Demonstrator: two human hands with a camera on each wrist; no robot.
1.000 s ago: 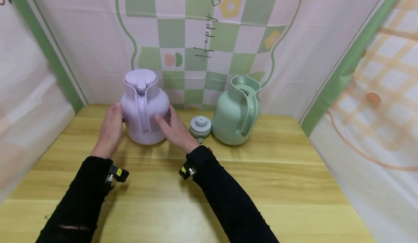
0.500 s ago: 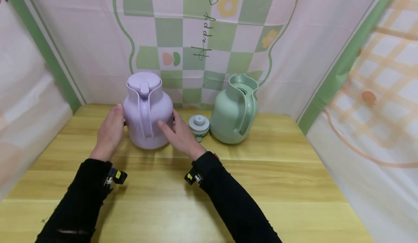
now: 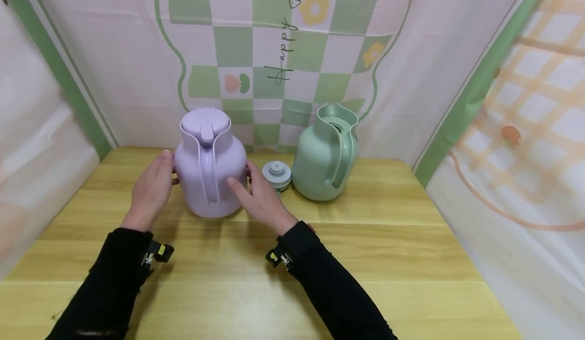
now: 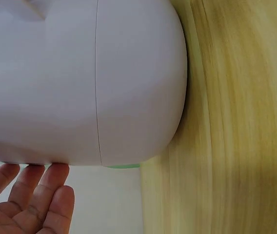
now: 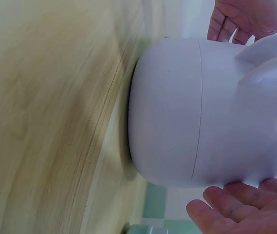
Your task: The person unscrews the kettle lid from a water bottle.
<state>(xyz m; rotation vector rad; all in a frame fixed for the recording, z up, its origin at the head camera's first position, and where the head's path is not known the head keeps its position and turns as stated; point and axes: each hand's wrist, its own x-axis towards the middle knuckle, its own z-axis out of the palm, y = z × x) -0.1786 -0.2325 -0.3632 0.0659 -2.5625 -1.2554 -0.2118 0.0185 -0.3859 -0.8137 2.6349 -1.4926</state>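
A lilac insulated jug [image 3: 189, 185] with its lid on stands upright on the wooden table, handle facing me. My left hand [image 3: 153, 193] rests against its left side; in the left wrist view the fingertips [image 4: 55, 175] touch the body. On the opposite side my right hand [image 3: 262, 200] presses it, thumb toward the front and fingers [image 5: 226, 200] along the flank. Neither palm closes round the wide body. Right of that hand lies a grey-green stopper lid [image 3: 276, 171]. Beside it is a green jug [image 3: 313, 172], its top uncovered.
A curtain [image 3: 269, 45] with green checks hangs right behind the table's back edge. More printed cloth [image 3: 516, 167] hangs to the right and left. The wooden tabletop [image 3: 219, 284] spreads in front of the jugs.
Between both hands, the lilac jug has moved toward me and slightly right, closer to the stopper lid. The view has shifted a little. The green jug and lid stay put on the table.
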